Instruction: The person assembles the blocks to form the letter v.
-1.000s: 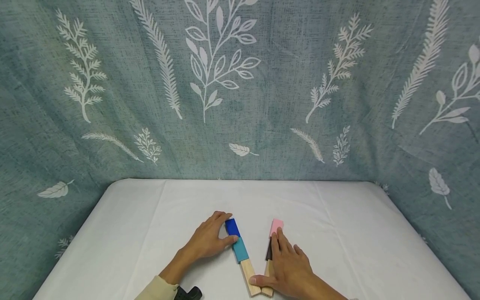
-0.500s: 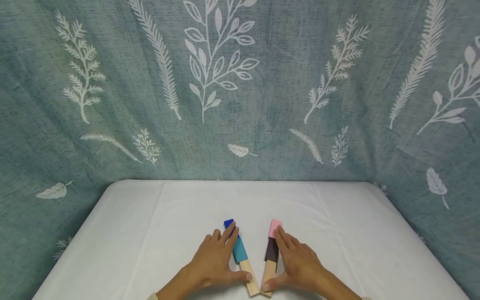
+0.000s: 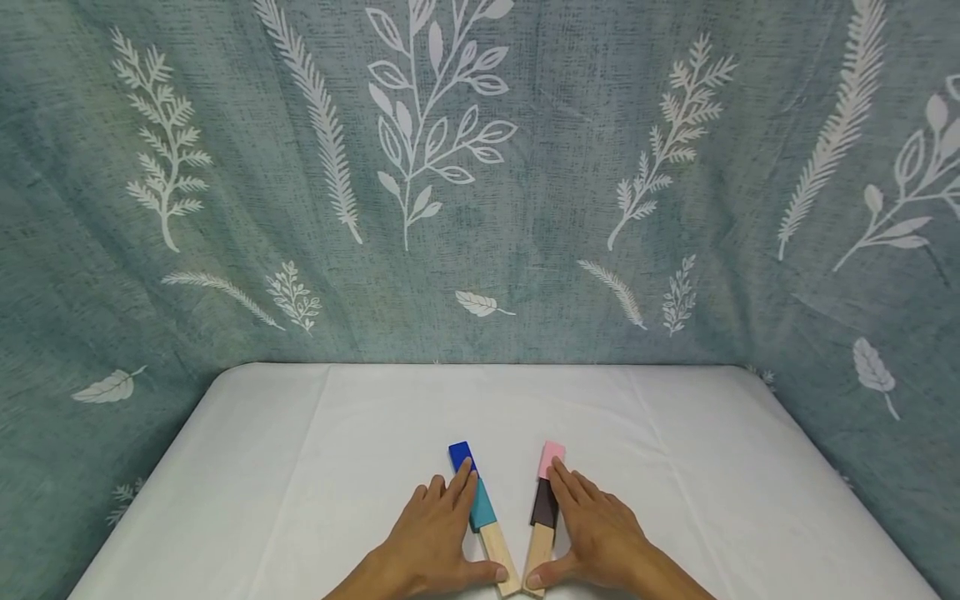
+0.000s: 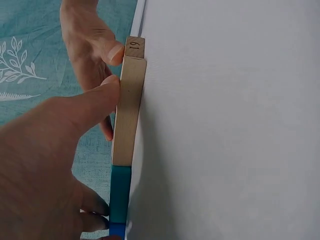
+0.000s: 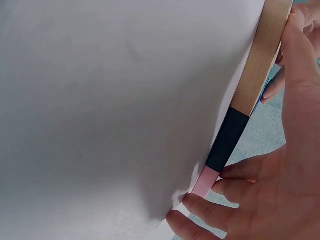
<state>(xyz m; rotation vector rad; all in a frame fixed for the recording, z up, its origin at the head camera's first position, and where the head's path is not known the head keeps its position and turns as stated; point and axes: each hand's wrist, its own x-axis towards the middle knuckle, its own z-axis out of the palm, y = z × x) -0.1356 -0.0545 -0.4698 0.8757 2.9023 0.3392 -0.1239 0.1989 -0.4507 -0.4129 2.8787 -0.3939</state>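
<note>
Two rows of wooden blocks lie end to end on the white table, meeting in a V at the near end. The left row has a dark blue block (image 3: 459, 452), a teal block (image 3: 483, 508) and a plain wood block (image 3: 495, 542). My left hand (image 3: 431, 537) lies along it, straight fingertips on the blue block and thumb at the plain block's near end. A pink block (image 3: 551, 452), a dark brown block (image 3: 544, 505) and another plain block (image 3: 539, 546) form the right row. My right hand (image 3: 603, 537) touches the pink block with extended fingers; its thumb presses the plain block's near end.
The table's white cloth (image 3: 337, 467) spreads around both rows. Behind it hangs a blue-green curtain (image 3: 525, 317) with white leaf patterns. In the left wrist view, a wood block end (image 4: 135, 47) bears the number 61.
My left hand has come from the blue block's far end to lie along the left row. My right thumb has gone from the left plain block to the right one.
</note>
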